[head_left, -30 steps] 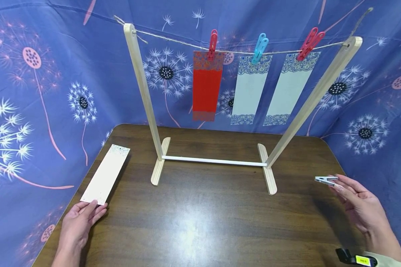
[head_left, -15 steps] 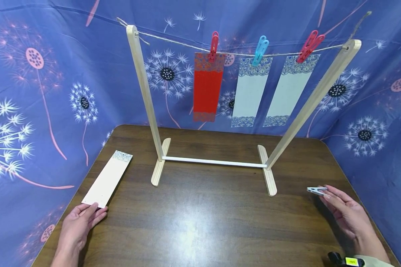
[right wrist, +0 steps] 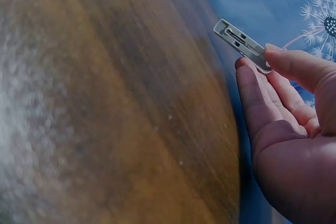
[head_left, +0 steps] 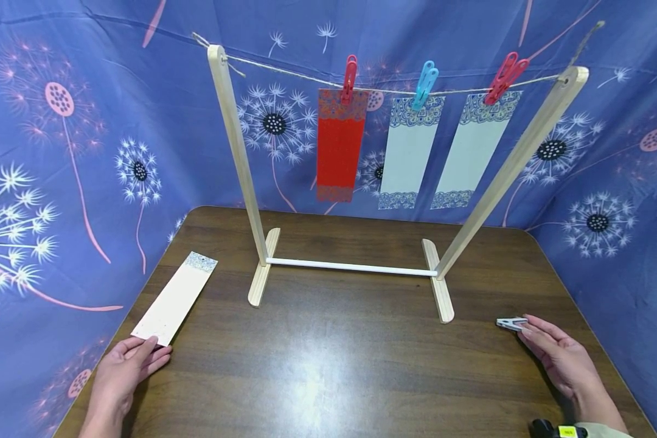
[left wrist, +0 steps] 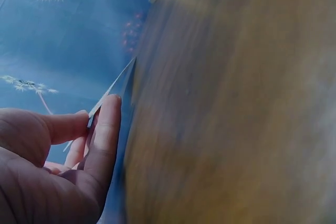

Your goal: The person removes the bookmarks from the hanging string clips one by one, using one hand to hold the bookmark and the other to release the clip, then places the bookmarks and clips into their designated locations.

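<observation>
My left hand pinches the near end of a white paper strip with a patterned far end, at the table's left side; the left wrist view shows the strip edge-on. At the right, my right hand holds a grey clothespin by one end between thumb and fingers. The right wrist view shows this clothespin close up. From the string hang a red strip on a red clothespin, and two pale patterned strips on a blue clothespin and a red clothespin.
A wooden frame stands at the back of the brown table. Its left post and right post rise from flat feet, joined low down by a white rod. Blue dandelion-print cloth surrounds the table.
My right hand has moved left and nearer with the clothespin. The left hand's strip has tipped lower, its patterned end showing more. The head view has shifted slightly.
</observation>
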Demonstrator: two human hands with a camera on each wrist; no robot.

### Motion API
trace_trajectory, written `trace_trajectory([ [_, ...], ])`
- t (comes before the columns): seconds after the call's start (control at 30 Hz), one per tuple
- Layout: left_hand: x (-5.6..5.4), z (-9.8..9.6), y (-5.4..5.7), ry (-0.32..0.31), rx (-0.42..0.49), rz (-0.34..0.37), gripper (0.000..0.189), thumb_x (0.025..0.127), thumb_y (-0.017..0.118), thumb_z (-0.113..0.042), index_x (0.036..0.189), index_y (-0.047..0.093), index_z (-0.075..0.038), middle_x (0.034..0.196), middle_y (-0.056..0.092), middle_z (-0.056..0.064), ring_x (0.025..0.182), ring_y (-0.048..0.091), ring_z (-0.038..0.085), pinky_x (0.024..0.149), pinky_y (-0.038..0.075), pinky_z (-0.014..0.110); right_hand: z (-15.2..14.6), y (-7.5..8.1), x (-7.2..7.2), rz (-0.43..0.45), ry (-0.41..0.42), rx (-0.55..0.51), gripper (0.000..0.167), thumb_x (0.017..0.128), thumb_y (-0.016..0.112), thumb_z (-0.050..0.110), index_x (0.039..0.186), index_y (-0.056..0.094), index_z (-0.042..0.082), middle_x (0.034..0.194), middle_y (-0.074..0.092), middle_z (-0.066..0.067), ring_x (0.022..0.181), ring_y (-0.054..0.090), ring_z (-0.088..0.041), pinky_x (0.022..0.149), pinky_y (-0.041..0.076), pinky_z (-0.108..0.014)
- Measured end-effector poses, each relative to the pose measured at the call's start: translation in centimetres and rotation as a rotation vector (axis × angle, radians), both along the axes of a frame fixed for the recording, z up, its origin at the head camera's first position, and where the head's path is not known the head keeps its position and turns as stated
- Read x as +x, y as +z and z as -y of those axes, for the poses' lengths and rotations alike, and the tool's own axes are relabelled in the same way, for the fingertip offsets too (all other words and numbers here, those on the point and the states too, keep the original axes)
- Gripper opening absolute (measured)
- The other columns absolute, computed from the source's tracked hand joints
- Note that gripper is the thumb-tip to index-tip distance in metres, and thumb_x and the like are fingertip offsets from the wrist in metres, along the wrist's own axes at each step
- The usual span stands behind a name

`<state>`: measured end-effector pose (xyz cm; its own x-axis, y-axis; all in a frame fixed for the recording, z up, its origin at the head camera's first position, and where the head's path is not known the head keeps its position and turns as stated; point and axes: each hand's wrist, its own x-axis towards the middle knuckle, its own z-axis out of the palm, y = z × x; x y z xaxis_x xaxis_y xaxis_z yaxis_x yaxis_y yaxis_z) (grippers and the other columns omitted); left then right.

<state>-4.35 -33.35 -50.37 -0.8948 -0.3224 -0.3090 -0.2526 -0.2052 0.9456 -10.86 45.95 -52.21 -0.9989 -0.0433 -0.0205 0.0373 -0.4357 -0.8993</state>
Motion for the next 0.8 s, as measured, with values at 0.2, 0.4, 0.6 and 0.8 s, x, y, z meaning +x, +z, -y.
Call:
trace_trajectory([
  [0.2, 0.3, 0.7, 0.2, -0.053, -0.062, 0.005, 0.024, 0.109, 0.053, -0.019, 0.109, 0.051, 0.006, 0.085, 0.074, 0.0, 0.081, 0.076, 0.016, 0.074, 0.064, 0.032, -0.1, -0.2, 0.2, 0.021, -0.028, 0.106, 0.046, 0.099, 0.05, -0.02, 0.121, 0.075, 0.011, 0.113, 0.076, -0.003, 0.103, 0.072, -0.009, 0.087, 0.059, -0.022],
  [0.4, 0.5, 1.2, 0.3, -0.117, -0.167, 0.083, 0.054, 0.113, 0.042, -0.024, 0.142, 0.032, 0.021, 0.091, 0.075, -0.004, 0.084, 0.075, 0.012, 0.078, 0.064, 0.032, -0.4, -0.2, 0.1, 0.048, -0.039, 0.193, 0.043, 0.099, 0.054, -0.017, 0.123, 0.075, 0.012, 0.112, 0.076, -0.001, 0.104, 0.071, -0.007, 0.085, 0.059, -0.02],
  [0.6, 0.5, 1.4, 0.6, -0.11, -0.219, 0.129, 0.059, 0.112, 0.045, -0.024, 0.141, 0.033, 0.026, 0.09, 0.075, 0.001, 0.08, 0.075, 0.014, 0.077, 0.064, 0.032, -0.5, -0.1, 0.1, 0.089, -0.071, 0.247, 0.042, 0.098, 0.059, -0.015, 0.122, 0.076, 0.015, 0.11, 0.077, 0.003, 0.102, 0.071, -0.004, 0.083, 0.059, -0.018],
  [0.8, 0.7, 1.6, 0.8, -0.08, -0.215, 0.158, 0.052, 0.11, 0.05, -0.03, 0.121, 0.054, 0.021, 0.084, 0.075, 0.001, 0.075, 0.075, 0.016, 0.073, 0.065, 0.033, -0.4, 0.0, 0.1, 0.08, -0.064, 0.247, 0.043, 0.097, 0.059, -0.016, 0.124, 0.076, 0.013, 0.113, 0.076, 0.003, 0.103, 0.071, -0.005, 0.084, 0.059, -0.018],
])
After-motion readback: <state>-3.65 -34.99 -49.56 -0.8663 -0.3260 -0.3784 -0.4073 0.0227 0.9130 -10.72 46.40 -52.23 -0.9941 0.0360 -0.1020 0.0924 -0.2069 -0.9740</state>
